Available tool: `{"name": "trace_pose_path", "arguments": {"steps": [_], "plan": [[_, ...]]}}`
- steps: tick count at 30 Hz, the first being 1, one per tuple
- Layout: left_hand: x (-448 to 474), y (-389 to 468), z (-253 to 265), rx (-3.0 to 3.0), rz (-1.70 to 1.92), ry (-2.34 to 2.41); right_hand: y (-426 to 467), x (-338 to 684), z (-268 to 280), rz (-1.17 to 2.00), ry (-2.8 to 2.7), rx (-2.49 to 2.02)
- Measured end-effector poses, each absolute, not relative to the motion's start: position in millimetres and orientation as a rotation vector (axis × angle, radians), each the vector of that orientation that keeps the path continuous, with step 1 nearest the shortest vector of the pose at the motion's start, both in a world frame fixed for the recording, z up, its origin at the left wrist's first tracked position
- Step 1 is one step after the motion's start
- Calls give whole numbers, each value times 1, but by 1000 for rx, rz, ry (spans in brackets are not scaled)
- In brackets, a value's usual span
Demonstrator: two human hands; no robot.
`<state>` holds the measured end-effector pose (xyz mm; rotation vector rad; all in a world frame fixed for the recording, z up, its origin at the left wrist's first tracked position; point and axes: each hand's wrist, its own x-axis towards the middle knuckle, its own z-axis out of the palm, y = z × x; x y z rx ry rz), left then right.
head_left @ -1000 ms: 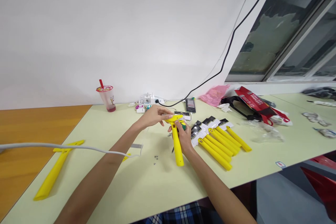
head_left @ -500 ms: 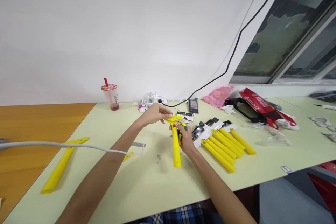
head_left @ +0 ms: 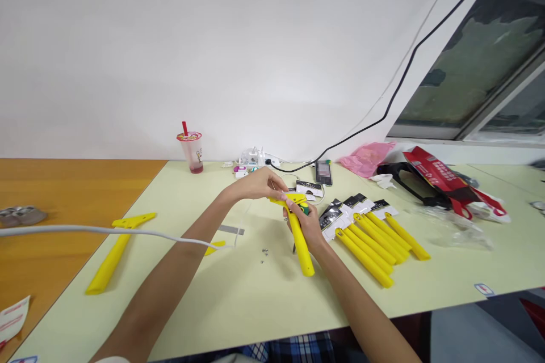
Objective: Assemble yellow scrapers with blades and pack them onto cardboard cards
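Observation:
My right hand (head_left: pixel 310 226) is wrapped around a yellow T-shaped scraper handle (head_left: pixel 301 244), its grip end pointing down toward me. The same hand also holds a screwdriver with a green and black handle (head_left: pixel 305 208), mostly hidden by the fingers, its thin shaft pointing down. Over the crosspiece, my left hand (head_left: pixel 258 182) has its fingertips pinched against the yellow surface; anything tiny between them is hidden. Several small screws (head_left: pixel 264 252) lie on the table below. Another yellow T-shaped scraper handle (head_left: pixel 113 255) rests at the left, and a small yellow piece (head_left: pixel 214 247) sits partly behind my left forearm.
Several yellow handle tubes (head_left: pixel 368 250) and packaging cards (head_left: pixel 336 218) lie at the right. Behind them are a pink bag (head_left: pixel 367 160) and a red bag (head_left: pixel 438 176). A cup with a straw (head_left: pixel 192 153) stands near the wall. A white cable (head_left: pixel 106 229) crosses the left foreground.
The yellow scraper handle has tilted, its lower end swinging to the right. My left fingertips have shifted onto the middle of the crosspiece. The view has turned slightly left.

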<state>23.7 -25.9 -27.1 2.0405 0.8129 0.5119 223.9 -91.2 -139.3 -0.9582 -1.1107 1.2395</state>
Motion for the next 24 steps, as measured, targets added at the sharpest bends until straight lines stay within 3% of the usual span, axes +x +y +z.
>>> {"name": "trace_pose_path", "arguments": {"steps": [24], "plan": [[29,-33,-24,2248,560,858,-94,227,-140,1290,-1155,-894]]}}
